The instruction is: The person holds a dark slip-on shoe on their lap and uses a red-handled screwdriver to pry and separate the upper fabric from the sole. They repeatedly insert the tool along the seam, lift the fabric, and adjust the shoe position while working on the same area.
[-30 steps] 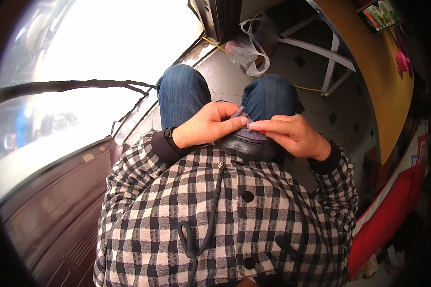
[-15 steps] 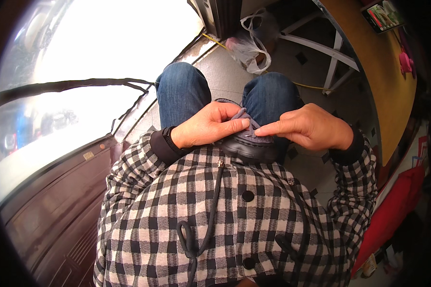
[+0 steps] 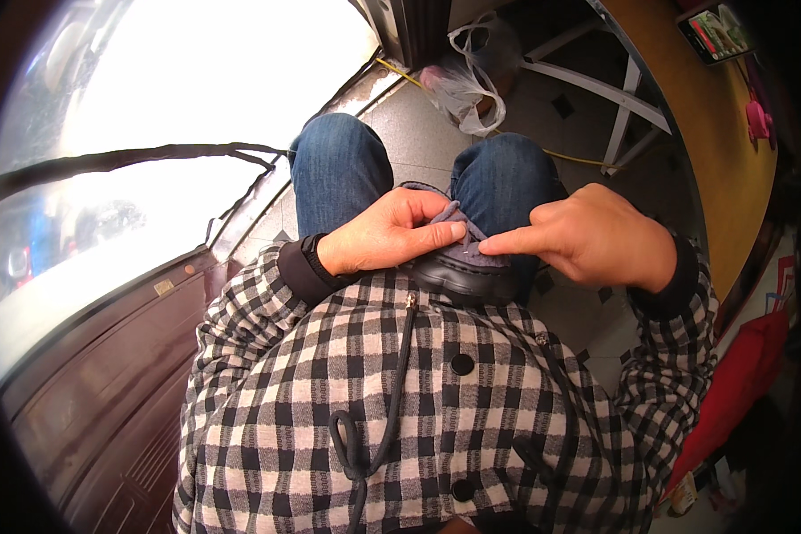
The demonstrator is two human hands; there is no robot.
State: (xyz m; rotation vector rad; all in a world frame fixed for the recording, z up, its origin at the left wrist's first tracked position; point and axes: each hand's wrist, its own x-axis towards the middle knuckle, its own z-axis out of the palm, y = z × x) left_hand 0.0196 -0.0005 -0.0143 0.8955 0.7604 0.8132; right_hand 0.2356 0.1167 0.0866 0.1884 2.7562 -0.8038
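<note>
Tiled home entryway beside doorway (image 3: 400, 36)

A dark shoe (image 3: 463, 267) rests on the jeans-clad lap (image 3: 338, 169), seemingly upright.

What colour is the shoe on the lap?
Dark grey, with grey laces, seen in the head view: the shoe.

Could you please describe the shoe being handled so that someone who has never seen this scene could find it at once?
Start at the two blue-jeaned knees in the middle of the view; the shoe lies in the lap between them, just above the hem of the checked jacket. The left hand and right hand meet over its grey laces. It is the only dark, smooth, rounded thing there, with a thick black sole.
</note>
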